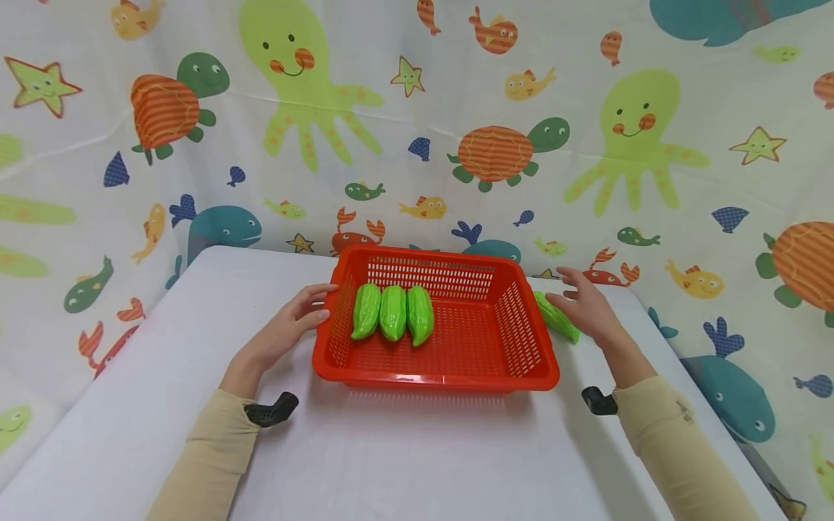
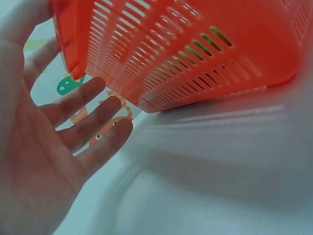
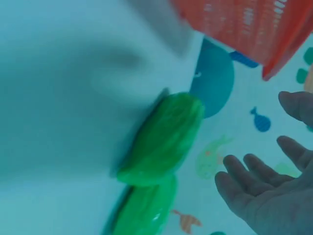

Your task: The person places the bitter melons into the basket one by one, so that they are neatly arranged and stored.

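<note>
My left hand (image 1: 293, 318) has its fingers lightly bent and spread, the tips at the near side rim of the red, slotted plastic basket (image 1: 423, 379), with no firm grip that I can see; my right hand (image 1: 589, 307) is spread and holds nothing. Two glossy bright-green, ridged, tapered gourds, one (image 3: 164, 142) overlapping or meeting the other (image 3: 144, 210), lie on the white tabletop (image 1: 417, 456) just below my right hand, towards the basket; three similar green gourds (image 1: 393, 313) lie side by side inside the basket, at the end nearest my left hand. I judge each gourd light and fairly stiff, its smooth skin apt to slip; I'd take it around the thick middle, thumb opposite fingers, rather than by the narrow tip; the basket looks light and slightly flexible, best steadied by its rim.
</note>
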Action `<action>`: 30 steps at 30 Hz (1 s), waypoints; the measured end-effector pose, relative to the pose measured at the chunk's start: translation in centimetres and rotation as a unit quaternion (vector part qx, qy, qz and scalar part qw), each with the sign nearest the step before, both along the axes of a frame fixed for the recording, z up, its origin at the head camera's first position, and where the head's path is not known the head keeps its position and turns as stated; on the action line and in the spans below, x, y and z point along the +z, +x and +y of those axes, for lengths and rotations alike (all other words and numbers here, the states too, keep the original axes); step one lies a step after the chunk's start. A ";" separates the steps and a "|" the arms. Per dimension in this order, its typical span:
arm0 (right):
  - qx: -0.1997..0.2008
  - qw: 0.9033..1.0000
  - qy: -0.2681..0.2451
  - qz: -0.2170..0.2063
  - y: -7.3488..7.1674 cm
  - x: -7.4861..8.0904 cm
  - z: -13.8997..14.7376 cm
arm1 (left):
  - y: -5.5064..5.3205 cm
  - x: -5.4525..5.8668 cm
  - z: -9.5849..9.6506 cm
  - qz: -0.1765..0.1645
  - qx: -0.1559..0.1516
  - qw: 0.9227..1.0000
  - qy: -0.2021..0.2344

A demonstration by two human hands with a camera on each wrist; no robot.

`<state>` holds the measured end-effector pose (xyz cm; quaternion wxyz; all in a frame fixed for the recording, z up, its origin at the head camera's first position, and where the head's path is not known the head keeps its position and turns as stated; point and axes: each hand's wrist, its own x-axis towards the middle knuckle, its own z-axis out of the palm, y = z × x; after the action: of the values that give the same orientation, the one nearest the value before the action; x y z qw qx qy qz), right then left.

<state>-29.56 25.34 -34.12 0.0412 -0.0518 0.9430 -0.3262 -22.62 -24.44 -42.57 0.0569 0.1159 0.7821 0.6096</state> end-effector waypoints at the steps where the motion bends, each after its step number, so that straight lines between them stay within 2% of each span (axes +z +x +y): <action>1: -0.002 1.000 0.001 -0.002 -0.1 -0.3 0.4 | 0.0 0.0 0.0 0.001 0.000 1.000 0.000; 13: -0.018 0.999 0.017 -0.025 -1.2 -3.5 2.6 | 0.0 -0.1 0.0 0.004 0.001 1.000 0.004; 25: -0.023 0.998 0.038 -0.042 -1.9 -5.3 3.3 | 0.0 -0.2 0.1 0.000 0.000 1.000 0.005; 30: -0.013 0.998 0.061 -0.030 -2.0 -5.9 3.1 | -0.1 -0.2 0.0 0.000 0.002 1.000 0.006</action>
<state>-31.59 28.44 -40.05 0.0678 -0.0268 0.9601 -0.2701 -22.68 -24.41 -42.81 0.0554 0.1146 0.7786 0.6145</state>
